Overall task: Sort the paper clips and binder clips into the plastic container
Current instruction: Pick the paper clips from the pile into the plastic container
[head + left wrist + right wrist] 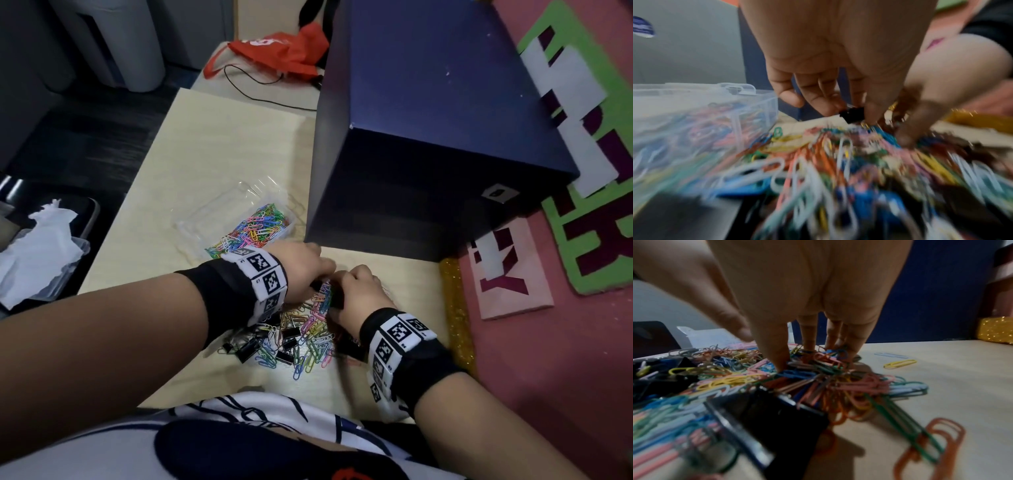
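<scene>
The head view shows both hands over a pile (301, 329) of coloured paper clips and black binder clips (286, 356) on the near part of the surface (219, 147), but it hides the fingertips. The left wrist view shows what is hidden there: the left hand (838, 65) pinches one small black clip (852, 114) between thumb and fingers, just above the far edge of the pile. The right wrist view shows the right hand (807, 296) with its fingers (774, 352) rather straight and pressed down into the clips; I cannot tell if it holds any of them. This view also shows a big black binder clip (777, 417) near the camera and two loose clips, one pale blue (891, 355) and one yellow (900, 364), lying apart to the right of the pile. The container (236, 219) is clear plastic and stands just beyond the pile to the left, near the left wrist; its near compartment is full of coloured paper clips, and the far one looks empty. The surface is pale wood. A dark blue box (428, 113) stands on it at the far right, a red bag (277, 51) and a black cable (253, 82) lie at the far end, and pink boards with cut letters (507, 270) are on the right.
</scene>
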The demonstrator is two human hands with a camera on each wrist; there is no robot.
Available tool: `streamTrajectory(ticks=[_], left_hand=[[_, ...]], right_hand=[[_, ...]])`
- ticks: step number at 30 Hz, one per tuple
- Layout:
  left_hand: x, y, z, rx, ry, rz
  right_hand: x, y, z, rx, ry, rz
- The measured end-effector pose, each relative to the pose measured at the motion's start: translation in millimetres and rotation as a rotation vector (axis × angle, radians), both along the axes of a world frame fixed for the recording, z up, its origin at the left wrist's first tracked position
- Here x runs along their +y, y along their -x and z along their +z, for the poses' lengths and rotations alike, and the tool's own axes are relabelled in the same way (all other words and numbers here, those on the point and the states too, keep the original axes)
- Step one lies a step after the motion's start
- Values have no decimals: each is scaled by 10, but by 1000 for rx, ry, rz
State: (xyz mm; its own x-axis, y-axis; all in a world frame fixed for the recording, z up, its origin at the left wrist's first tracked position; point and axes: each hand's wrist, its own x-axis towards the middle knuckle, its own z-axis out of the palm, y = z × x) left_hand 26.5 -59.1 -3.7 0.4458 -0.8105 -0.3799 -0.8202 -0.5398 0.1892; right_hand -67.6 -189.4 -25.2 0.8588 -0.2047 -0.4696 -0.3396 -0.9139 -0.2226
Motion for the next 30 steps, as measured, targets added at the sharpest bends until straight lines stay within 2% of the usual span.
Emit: streamTrajectory(ticks=[3,5,8,10,12,14,18,20,30], left_hand=[[-6,-91,34,-5,153,76],[16,-98,3,-9,151,105],[52,-19,-121,-10,17,152],[53,62,-191,-5,-94,191],[42,124,-225,-2,-145,209],[26,156,-233,6,-153,203],[29,102,-220,18,-143,150],[48,66,-209,35,-144,115],[158,-49,-84,17,7,103]], right_hand=[[36,7,13,3,5,19],[21,-19,52,23,14,12],[-6,-61,133,71,110,-54],[17,-63,150,165,169,-95],[63,-53,113,205,149,-131],[108,-38,57,143,85,-121],[220,-31,2,31,22,13],[245,-45,3,3,-2,4],[144,-250,150,49,49,-96]])
